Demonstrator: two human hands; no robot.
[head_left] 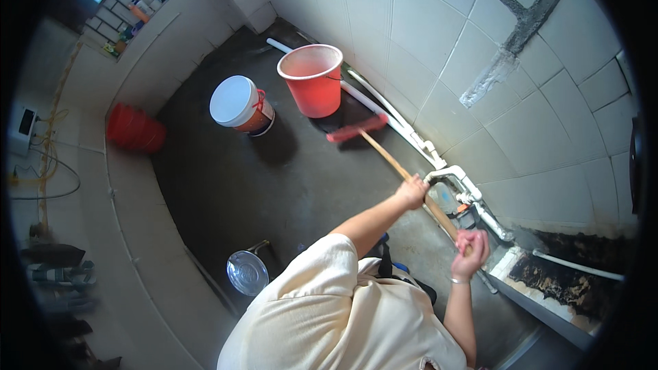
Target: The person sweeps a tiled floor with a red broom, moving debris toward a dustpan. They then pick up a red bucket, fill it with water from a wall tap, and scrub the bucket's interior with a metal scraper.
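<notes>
My left hand (413, 191) grips the wooden handle (390, 161) of a floor-cleaning tool partway along it. Farther back, my right hand (470, 254) is closed around the handle's near end. The tool's red crosswise head (357, 129) is blurred, so I cannot tell whether it is a brush or a squeegee. It is at the dark, wet-looking concrete floor (221, 185), in front of a red plastic bucket (314, 93). That bucket stands upright near the tiled wall, its open top showing. Left of it stands a paint pail (247, 105) with a white lid and red handle.
White pipes (406, 136) run along the wall's foot to a pipe bend (462, 180) beside my hands. Stacked red buckets (134, 128) lean by the left wall. A clear round lid or stool top (248, 273) is at lower left. A soot-blackened ledge (560, 277) juts out at right.
</notes>
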